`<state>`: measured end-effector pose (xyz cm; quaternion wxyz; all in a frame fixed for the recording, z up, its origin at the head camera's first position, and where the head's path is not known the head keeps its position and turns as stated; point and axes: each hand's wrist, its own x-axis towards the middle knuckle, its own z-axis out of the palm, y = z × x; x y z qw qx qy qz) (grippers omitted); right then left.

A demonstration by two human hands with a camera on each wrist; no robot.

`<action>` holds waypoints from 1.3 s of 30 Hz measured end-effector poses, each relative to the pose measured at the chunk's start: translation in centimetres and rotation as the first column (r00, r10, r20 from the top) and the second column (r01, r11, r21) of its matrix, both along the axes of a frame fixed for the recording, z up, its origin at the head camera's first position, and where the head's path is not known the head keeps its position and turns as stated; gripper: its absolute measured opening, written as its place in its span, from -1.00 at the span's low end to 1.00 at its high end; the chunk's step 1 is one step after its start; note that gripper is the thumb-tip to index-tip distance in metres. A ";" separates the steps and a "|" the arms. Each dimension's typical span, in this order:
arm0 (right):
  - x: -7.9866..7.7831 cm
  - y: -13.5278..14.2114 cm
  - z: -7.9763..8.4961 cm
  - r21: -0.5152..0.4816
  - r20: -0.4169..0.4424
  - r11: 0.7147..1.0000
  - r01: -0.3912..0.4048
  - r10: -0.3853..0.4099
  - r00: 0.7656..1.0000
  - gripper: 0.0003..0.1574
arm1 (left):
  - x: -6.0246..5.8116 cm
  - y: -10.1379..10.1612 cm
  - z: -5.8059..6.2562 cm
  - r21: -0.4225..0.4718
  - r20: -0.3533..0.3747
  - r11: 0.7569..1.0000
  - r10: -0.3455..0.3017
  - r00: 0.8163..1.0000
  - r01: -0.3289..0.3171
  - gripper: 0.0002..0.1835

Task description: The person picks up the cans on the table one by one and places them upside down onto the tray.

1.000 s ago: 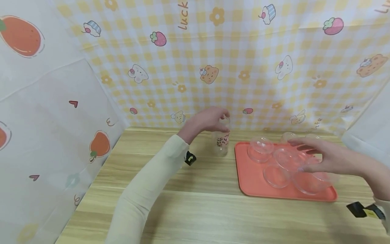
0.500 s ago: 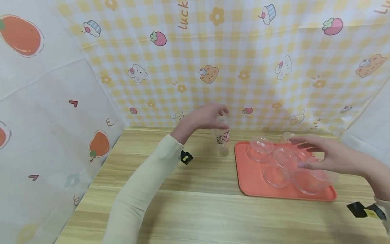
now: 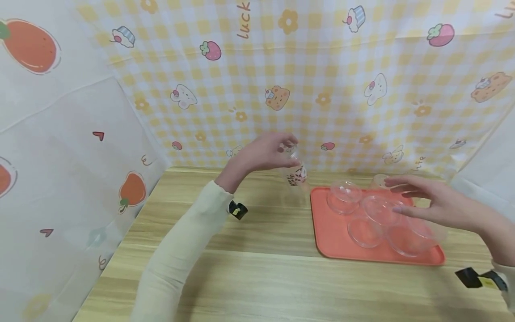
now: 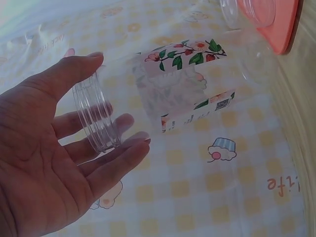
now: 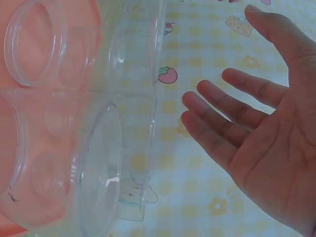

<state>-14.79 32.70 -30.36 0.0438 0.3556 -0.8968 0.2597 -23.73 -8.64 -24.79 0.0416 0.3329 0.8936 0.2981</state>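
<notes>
My left hand (image 3: 263, 152) grips the top end of a clear plastic bottle (image 3: 297, 174) at the back of the table. The bottle leans, its lower end toward the tray; whether its base touches the table I cannot tell. In the left wrist view, the thumb and fingers of the left hand (image 4: 54, 143) lie around the ridged end of the bottle (image 4: 173, 84), which bears a floral label. My right hand (image 3: 430, 199) hovers above several clear plastic containers (image 3: 365, 231), fingers loosely extended. The right wrist view shows the right hand (image 5: 266, 138) holding nothing, beside the transparent containers (image 5: 98, 168).
An orange-red tray (image 3: 334, 248) under the containers lies on the right of the wooden table (image 3: 257, 286). One more clear container (image 3: 379, 180) stands at its back edge. A yellow checked cloth (image 3: 241, 71) hangs behind, and a white printed cloth (image 3: 80, 170) on the left.
The left hand has moved slightly up and left with the bottle's top. The bottle has gone from upright to leaning. The right hand has shifted a little, still over the containers.
</notes>
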 end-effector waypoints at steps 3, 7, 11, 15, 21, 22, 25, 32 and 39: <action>0.1 -0.1 0.0 -0.012 -0.001 1.000 0.009 -0.009 1.000 -0.18 | 0.1 -0.2 -0.1 0.021 -0.003 1.000 0.001 1.000 -0.001 -0.41; 0.2 -0.4 0.0 -0.039 0.014 0.998 0.039 -0.038 0.999 -0.22 | 0.4 -0.6 -0.2 0.047 -0.017 0.999 -0.012 1.000 0.013 -0.43; 0.3 -0.6 -0.1 -0.078 0.017 0.996 0.047 -0.046 0.999 -0.25 | 0.6 -0.9 -0.3 0.070 -0.034 0.997 -0.032 0.999 0.034 -0.44; 0.3 -0.8 -0.3 -0.115 0.027 0.991 0.065 -0.063 0.998 -0.30 | 0.7 -1.2 -0.4 0.102 -0.035 0.994 -0.037 0.999 0.040 -0.44; 0.3 -0.8 -0.6 -0.166 0.059 0.982 0.086 -0.077 0.995 -0.34 | 0.9 -1.7 -0.6 0.125 -0.037 0.992 -0.012 0.999 0.017 -0.44; 0.3 -0.8 -0.6 -0.178 0.064 0.981 0.081 -0.070 0.995 -0.33 | 0.9 -1.8 -0.7 0.129 -0.038 0.992 -0.008 0.999 0.012 -0.44; 0.2 -0.6 -0.7 -0.231 0.086 0.971 0.055 -0.036 0.996 -0.32 | 1.0 -2.3 -0.8 0.164 -0.018 0.987 0.008 1.000 -0.005 -0.43; 0.3 -0.6 -0.8 -0.299 0.146 0.952 0.069 -0.026 0.989 -0.36 | 1.3 -2.8 -1.2 0.305 0.036 0.952 0.017 0.999 -0.027 -0.43; 0.2 -0.7 -0.9 -0.353 0.157 0.933 0.075 -0.020 0.987 -0.38 | 1.8 -3.1 -1.6 0.433 0.068 0.899 0.039 0.997 -0.065 -0.46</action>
